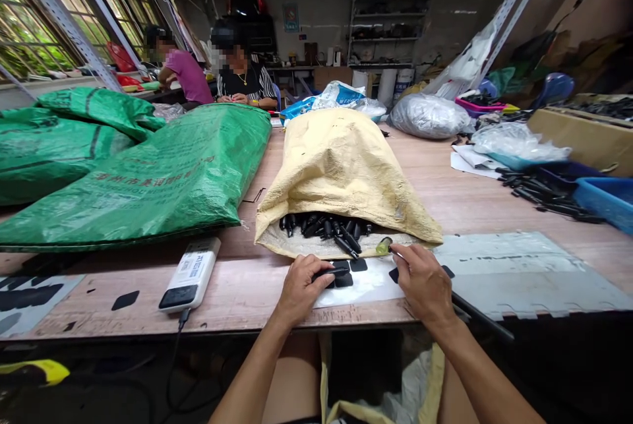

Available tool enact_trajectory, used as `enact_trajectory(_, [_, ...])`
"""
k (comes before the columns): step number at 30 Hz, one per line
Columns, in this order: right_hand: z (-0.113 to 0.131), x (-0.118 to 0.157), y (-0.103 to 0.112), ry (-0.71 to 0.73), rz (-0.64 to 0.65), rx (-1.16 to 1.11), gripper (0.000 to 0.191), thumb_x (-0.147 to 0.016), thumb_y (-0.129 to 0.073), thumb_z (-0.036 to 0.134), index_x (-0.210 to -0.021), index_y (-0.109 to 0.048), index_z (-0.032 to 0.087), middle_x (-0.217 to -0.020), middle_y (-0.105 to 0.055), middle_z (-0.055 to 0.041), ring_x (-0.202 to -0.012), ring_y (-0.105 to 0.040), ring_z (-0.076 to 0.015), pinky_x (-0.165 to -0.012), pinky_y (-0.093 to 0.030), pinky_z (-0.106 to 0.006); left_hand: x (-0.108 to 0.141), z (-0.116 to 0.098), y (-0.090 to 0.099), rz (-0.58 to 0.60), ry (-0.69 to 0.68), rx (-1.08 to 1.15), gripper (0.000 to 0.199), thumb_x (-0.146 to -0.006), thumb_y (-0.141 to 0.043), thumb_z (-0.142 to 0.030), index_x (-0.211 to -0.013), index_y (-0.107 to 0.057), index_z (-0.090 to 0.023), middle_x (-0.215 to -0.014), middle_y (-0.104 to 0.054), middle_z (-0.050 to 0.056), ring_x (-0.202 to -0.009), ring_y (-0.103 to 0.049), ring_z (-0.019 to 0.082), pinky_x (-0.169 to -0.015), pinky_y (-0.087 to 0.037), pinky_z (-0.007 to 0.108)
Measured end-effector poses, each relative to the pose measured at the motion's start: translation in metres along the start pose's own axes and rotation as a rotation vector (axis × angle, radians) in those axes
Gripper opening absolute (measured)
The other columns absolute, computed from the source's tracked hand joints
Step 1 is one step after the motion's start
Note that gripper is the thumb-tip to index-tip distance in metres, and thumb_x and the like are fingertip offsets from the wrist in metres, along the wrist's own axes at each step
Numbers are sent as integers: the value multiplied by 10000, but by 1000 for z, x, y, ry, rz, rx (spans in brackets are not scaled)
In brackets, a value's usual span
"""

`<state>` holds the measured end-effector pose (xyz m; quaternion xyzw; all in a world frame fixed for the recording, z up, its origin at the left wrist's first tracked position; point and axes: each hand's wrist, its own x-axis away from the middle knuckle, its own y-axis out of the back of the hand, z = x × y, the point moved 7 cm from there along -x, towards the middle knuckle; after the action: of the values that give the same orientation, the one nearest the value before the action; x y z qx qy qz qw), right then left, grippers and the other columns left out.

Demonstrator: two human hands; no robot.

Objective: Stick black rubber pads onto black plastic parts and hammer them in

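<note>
My left hand (302, 284) is closed round a slim black part (332, 272), pinched between thumb and fingers just above the table. My right hand (426, 282) is closed on a small tool with a translucent yellow-green end (384, 245); the rest of it is mostly hidden by the fingers. Directly beyond both hands lies an open cream woven sack (341, 160), its mouth towards me, with several black plastic parts (326, 226) inside. Flat black rounded squares (359, 265) lie on a white sheet (336, 297) between my hands. A long black rod (482, 316) extends from beside my right wrist.
Green woven sacks (163, 173) and a white power bank (190, 275) with a cable stand left. To the right are a grey plastic sheet (524, 272), loose black parts (548, 196) and a blue tray (606, 200). Two people sit beyond the table. Another open sack (435, 378) hangs below the edge.
</note>
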<state>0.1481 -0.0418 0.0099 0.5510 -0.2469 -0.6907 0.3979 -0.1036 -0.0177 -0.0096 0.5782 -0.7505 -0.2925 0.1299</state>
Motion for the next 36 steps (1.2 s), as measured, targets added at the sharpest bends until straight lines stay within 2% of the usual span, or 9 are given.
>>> enact_trajectory(4, [-7,2,-14,10,45,62,259,-923,-524,182,-1104,-700,241,-923,-660,-35,-899,-562,-203,-803,-389,-318,0,1,-1,11,-8,-13,212,-912,-575,-313,-1019,-742,-240,-948,-674,35,-975,-543,226,-917,-399,364])
enact_trajectory(7, [1,3,-7,7,1,77,257,-899,-559,194,-1109,-694,255,-987,-652,-50,-949,-544,-232,-795,-363,-349,0,2,-2,20,-21,-30,227,-933,-550,-316,-1030,-738,-234,-957,-672,39,-974,-535,225,-916,-396,366])
enact_trajectory(10, [25,4,5,84,-31,-25,304,-898,-577,234,-1193,-654,232,-1076,-629,-80,-1012,-529,-255,-842,-374,-376,-1,4,-3,29,-33,-44,237,-947,-538,-323,-1038,-734,-225,-960,-670,41,-965,-529,225,-904,-393,371])
enact_trajectory(14, [72,7,-3,312,186,-244,318,-919,-605,342,-1210,-612,213,-1077,-627,-79,-996,-527,-240,-875,-383,-378,0,4,-4,37,-54,-63,243,-961,-539,-347,-1056,-731,-233,-964,-668,39,-967,-521,228,-898,-381,377])
enact_trajectory(18, [95,7,-20,390,287,-222,206,-948,-589,406,-933,-638,207,-896,-631,-51,-888,-497,-221,-832,-352,-369,0,4,-6,46,-80,-63,246,-966,-542,-359,-1043,-740,-235,-952,-671,38,-956,-518,225,-887,-376,375])
enact_trajectory(21, [99,7,-29,427,289,-211,246,-964,-573,367,-786,-588,198,-800,-611,-33,-819,-463,-198,-783,-325,-347,0,4,-6,45,-83,-52,241,-962,-542,-338,-1016,-752,-234,-929,-670,38,-933,-514,220,-873,-375,371])
enact_trajectory(26, [98,11,-33,438,302,-301,243,-950,-593,299,-739,-540,190,-762,-588,-24,-790,-439,-185,-732,-307,-320,0,3,-6,66,-79,-53,215,-936,-562,-302,-954,-768,-241,-903,-665,36,-923,-511,220,-871,-367,373])
enact_trajectory(32, [92,11,-37,395,352,-337,226,-953,-586,321,-771,-548,193,-798,-597,-26,-813,-456,-185,-775,-329,-324,1,3,-6,46,-60,-52,188,-919,-587,-309,-968,-757,-244,-918,-670,35,-939,-522,227,-876,-373,375])
enact_trajectory(36, [88,12,-36,343,365,-367,175,-906,-646,356,-860,-591,197,-856,-592,-31,-856,-470,-196,-815,-340,-343,2,2,-6,24,-57,-45,121,-845,-673,-248,-949,-733,-245,-940,-672,17,-968,-527,226,-887,-370,368])
